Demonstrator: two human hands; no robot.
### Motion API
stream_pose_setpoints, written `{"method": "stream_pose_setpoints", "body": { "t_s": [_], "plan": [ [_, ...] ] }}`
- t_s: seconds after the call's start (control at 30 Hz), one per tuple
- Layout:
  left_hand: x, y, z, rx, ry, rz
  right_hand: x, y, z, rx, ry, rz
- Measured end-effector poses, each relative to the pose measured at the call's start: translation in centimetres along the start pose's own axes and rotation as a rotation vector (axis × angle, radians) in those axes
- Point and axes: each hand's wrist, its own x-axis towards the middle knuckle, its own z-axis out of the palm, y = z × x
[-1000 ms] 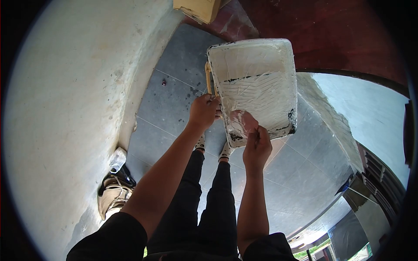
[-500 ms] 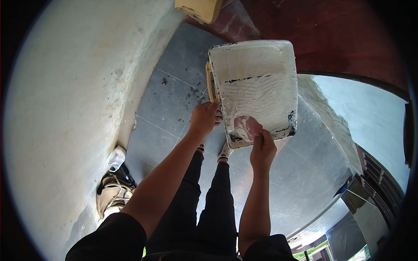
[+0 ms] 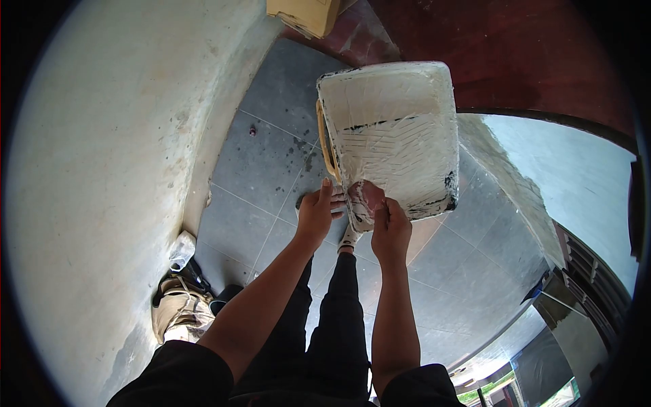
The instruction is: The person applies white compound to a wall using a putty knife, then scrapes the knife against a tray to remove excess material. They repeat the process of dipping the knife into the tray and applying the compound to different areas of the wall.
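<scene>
A white paint tray (image 3: 400, 95) with a ribbed slope and dark paint marks fills the centre of the view, its near end toward me. My left hand (image 3: 317, 211) is at the tray's lower left edge, fingers behind the rim and thumb up, holding it. A pinkish flat scraper (image 3: 366, 198), smeared with white paint, is pinched in my right hand (image 3: 392, 230) over the tray's lower left corner. A yellowish handle (image 3: 326, 146) runs along the tray's left side, just above my left hand.
Grey floor tiles (image 3: 254, 169) lie below, with dark spots. A pale wall (image 3: 122, 149) stands left, with a beige bag (image 3: 178, 308) at its foot. A cardboard box (image 3: 305, 15) sits at the top, beside a dark red surface (image 3: 502, 54).
My right hand and the scraper have moved left, into the tray's lower left corner. My left hand has slid slightly down the tray's edge. The tray has shifted a little left.
</scene>
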Motion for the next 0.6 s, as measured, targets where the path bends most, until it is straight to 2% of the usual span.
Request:
{"method": "stream_pose_setpoints", "body": {
  "t_s": [0.17,0.23,0.27,0.33,0.37,0.43,0.47,0.53,0.6],
  "plan": [
    [-0.6,0.3,-0.1,0.009,-0.027,0.012,1.7,-1.2,-1.2,0.118,-0.09,0.092],
    [-0.5,0.3,-0.5,0.062,-0.045,-0.005,2.9,-0.5,-2.3,0.194,-0.217,0.219],
    [-0.5,0.2,-0.9,0.061,-0.051,0.005,3.3,0.5,-2.8,0.193,-0.208,0.21],
    [-0.6,-0.1,-2.7,0.179,-0.061,0.017,4.6,2.5,-3.2,0.523,-0.349,0.375],
    [-0.8,-0.1,-3.8,0.181,-0.064,0.039,4.9,3.0,-3.5,0.529,-0.339,0.355],
    [-1.7,-0.1,-6.3,0.172,-0.021,0.018,5.0,3.0,-4.8,0.886,-0.367,0.548],
    [-2.5,0.2,-7.7,0.196,-0.002,0.029,4.8,2.2,-6.0,0.893,-0.352,0.523],
    [-4.5,0.4,-10.4,0.217,0.042,0.052,4.0,0.2,-8.7,1.076,-0.332,0.64],
    [-6.6,0.2,-12.5,0.209,0.087,0.087,2.6,-1.1,-11.3,1.144,-0.349,0.584]
  ]
}}
